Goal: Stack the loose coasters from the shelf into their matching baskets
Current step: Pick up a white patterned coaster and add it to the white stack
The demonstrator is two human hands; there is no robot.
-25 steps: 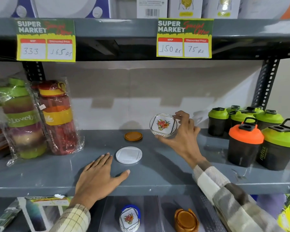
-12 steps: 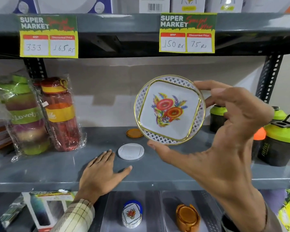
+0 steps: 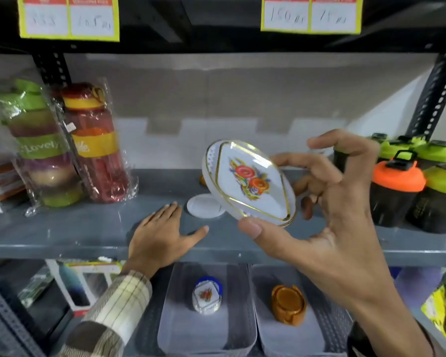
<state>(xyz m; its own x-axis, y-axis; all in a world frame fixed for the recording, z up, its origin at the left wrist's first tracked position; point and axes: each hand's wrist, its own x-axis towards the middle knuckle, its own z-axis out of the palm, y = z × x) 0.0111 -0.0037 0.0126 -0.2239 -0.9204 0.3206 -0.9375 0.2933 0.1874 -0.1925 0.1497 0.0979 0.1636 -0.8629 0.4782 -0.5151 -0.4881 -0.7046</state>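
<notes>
Even indoor light, glare on the wrapped bottles [image 3: 93,140], motion blur throughout, and wide-angle bending at the edges.

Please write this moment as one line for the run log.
right hand: holds floral coaster, tilted | left hand: flat on shelf | white coaster: on shelf | baskets: below

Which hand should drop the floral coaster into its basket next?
Right. The right hand already pinches the floral coaster, above the left basket holding the matching floral stack. The left hand lies flat on the shelf, empty, beside the white coaster.
</notes>
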